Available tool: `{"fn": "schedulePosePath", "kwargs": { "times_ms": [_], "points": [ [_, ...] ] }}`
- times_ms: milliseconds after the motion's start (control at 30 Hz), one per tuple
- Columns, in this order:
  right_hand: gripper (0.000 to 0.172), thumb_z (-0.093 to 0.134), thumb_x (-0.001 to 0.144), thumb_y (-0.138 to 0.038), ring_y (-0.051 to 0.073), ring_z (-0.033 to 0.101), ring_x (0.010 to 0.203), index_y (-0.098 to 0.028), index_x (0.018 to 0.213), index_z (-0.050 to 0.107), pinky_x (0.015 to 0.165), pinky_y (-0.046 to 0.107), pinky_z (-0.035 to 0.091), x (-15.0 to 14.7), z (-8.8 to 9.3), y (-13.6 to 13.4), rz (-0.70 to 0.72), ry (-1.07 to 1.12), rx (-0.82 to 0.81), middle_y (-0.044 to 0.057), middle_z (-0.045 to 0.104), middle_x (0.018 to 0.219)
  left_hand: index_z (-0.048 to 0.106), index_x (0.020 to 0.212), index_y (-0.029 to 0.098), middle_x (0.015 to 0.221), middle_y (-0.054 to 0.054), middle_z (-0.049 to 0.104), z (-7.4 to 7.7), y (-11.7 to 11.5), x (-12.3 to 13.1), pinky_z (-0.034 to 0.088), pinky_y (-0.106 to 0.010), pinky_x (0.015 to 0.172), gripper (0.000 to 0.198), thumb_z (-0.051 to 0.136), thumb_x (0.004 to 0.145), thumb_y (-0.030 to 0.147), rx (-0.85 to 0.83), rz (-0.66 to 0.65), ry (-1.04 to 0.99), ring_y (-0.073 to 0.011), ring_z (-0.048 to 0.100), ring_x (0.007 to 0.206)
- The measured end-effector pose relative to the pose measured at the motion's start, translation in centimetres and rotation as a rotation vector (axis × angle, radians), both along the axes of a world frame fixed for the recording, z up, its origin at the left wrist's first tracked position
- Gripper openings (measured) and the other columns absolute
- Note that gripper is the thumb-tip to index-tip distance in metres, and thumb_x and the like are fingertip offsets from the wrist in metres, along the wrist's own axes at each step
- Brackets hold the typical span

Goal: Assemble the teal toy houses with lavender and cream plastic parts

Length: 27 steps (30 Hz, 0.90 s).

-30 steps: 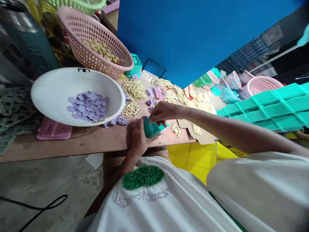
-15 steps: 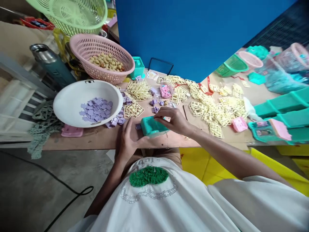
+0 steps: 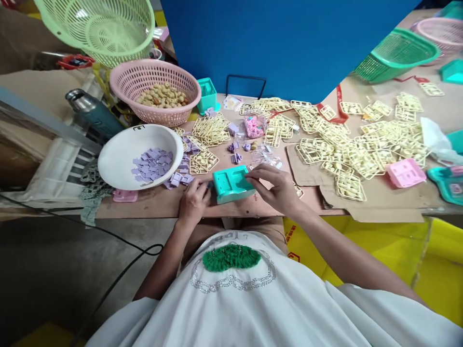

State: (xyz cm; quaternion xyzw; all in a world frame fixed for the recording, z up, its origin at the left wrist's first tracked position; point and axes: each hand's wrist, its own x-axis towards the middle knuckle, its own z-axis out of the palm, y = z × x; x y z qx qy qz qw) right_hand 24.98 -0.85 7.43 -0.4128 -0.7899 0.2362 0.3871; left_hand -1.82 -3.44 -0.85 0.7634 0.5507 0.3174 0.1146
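Note:
A small turquoise plastic box (image 3: 233, 185) with recessed compartments lies near the table's front edge. My right hand (image 3: 273, 187) is at its right end, thumb and forefinger pinched together; anything between the fingertips is too small to make out. Just left of the box, my left hand (image 3: 194, 198) has its fingers curled around a small dark purple piece, mostly hidden. Purple parts (image 3: 178, 180) lie behind my left hand, beside a white bowl (image 3: 108, 159) holding more flat purple pieces.
A pink basket (image 3: 162, 114) of beige pieces stands behind the bowl, near a green basket (image 3: 104, 29) and a bottle (image 3: 94, 112). Cream part frames (image 3: 347, 149) cover the right side. A blue panel (image 3: 285, 48) rises at the back; a pink piece (image 3: 405, 172) lies right.
My left hand has moved off the turquoise box and curled its fingers at the left. My right hand has shifted to the box's right end. The view has shifted rightward.

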Motion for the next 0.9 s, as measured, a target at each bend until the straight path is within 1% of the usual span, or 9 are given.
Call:
{"fn": "schedulePosePath", "kwargs": {
  "times_ms": [200, 333, 433, 533, 600, 667, 767, 833, 900],
  "points": [
    [0.02, 0.059, 0.105, -0.026, 0.018, 0.07, 0.081, -0.019, 0.101, 0.078, 0.073, 0.031, 0.057, -1.2, 0.2, -0.5, 0.05, 0.061, 0.059, 0.009, 0.074, 0.092, 0.072, 0.089, 0.021, 0.091, -0.007, 0.066, 0.0, -0.1, 0.2, 0.054, -0.033, 0.088, 0.032, 0.049, 0.107, 0.035, 0.008, 0.148, -0.172, -0.0212, 0.068, 0.089],
    [0.02, 0.056, 0.107, -0.022, 0.018, 0.07, 0.085, -0.018, 0.107, 0.075, 0.073, 0.029, 0.056, -2.6, 0.2, -1.0, 0.103, 0.042, 0.157, 0.01, 0.073, 0.095, 0.068, 0.084, 0.02, 0.083, -0.006, 0.067, 1.3, -0.4, 0.6, 0.052, -0.029, 0.075, 0.038, 0.048, 0.107, 0.043, 0.025, 0.214, -0.251, -0.019, 0.066, 0.079],
    [0.022, 0.052, 0.108, -0.017, 0.019, 0.069, 0.091, -0.019, 0.118, 0.071, 0.073, 0.029, 0.056, -3.6, 0.5, -1.4, 0.14, -0.012, 0.262, 0.012, 0.072, 0.102, 0.065, 0.078, 0.019, 0.066, 0.001, 0.057, 2.9, -0.8, 1.0, 0.045, -0.024, 0.059, 0.043, 0.054, 0.103, 0.052, -0.086, 0.26, -0.471, -0.0137, 0.054, 0.061],
    [0.028, 0.052, 0.107, -0.013, 0.023, 0.066, 0.098, -0.018, 0.13, 0.067, 0.079, 0.035, 0.057, -4.3, 1.1, -1.7, 0.206, -0.117, 0.413, 0.015, 0.07, 0.11, 0.065, 0.074, 0.018, 0.06, 0.004, 0.051, 4.7, -1.2, 1.7, 0.038, -0.022, 0.052, 0.047, 0.065, 0.094, 0.06, -0.272, 0.218, -0.751, -0.0106, 0.045, 0.054],
    [0.03, 0.051, 0.106, -0.011, 0.025, 0.064, 0.099, -0.015, 0.131, 0.066, 0.084, 0.04, 0.057, -4.6, 1.3, -1.8, 0.272, -0.215, 0.51, 0.017, 0.07, 0.109, 0.066, 0.072, 0.017, 0.059, 0.004, 0.051, 5.8, -1.2, 2.1, 0.036, -0.022, 0.051, 0.048, 0.069, 0.091, 0.061, -0.334, 0.157, -0.813, -0.0101, 0.044, 0.054],
    [0.027, 0.05, 0.106, -0.011, 0.026, 0.063, 0.096, -0.013, 0.124, 0.069, 0.084, 0.04, 0.056, -4.7, 1.4, -1.8, 0.308, -0.294, 0.531, 0.016, 0.07, 0.103, 0.066, 0.07, 0.017, 0.058, 0.004, 0.05, 6.5, -1.2, 2.5, 0.036, -0.023, 0.051, 0.048, 0.069, 0.092, 0.059, -0.347, 0.114, -0.799, -0.0104, 0.044, 0.054],
    [0.022, 0.051, 0.105, -0.015, 0.022, 0.062, 0.085, -0.013, 0.103, 0.072, 0.075, 0.034, 0.052, -4.5, 1.4, -1.1, 0.219, -0.275, 0.349, 0.013, 0.069, 0.093, 0.07, 0.076, 0.018, 0.069, 0.0, 0.06, 6.7, -1.1, 2.9, 0.046, -0.024, 0.061, 0.041, 0.065, 0.097, 0.053, -0.252, 0.086, -0.74, -0.0132, 0.055, 0.064],
    [0.019, 0.056, 0.102, -0.02, 0.017, 0.06, 0.076, -0.014, 0.091, 0.071, 0.069, 0.029, 0.049, -4.2, 1.4, -0.2, 0.138, -0.182, 0.103, 0.01, 0.068, 0.085, 0.076, 0.09, 0.018, 0.091, -0.005, 0.068, 6.2, -1.0, 3.1, 0.054, -0.027, 0.075, 0.032, 0.069, 0.096, 0.049, -0.136, 0.084, -0.706, -0.0169, 0.065, 0.083],
    [0.021, 0.061, 0.098, -0.028, 0.014, 0.057, 0.069, -0.015, 0.084, 0.068, 0.064, 0.026, 0.045, -4.0, 1.6, 0.9, 0.11, -0.064, -0.198, 0.006, 0.067, 0.078, 0.079, 0.105, 0.02, 0.109, -0.009, 0.069, 5.5, -0.9, 3.3, 0.056, -0.03, 0.086, 0.029, 0.074, 0.094, 0.046, -0.063, 0.087, -0.682, -0.02, 0.068, 0.099]
  ]
}}
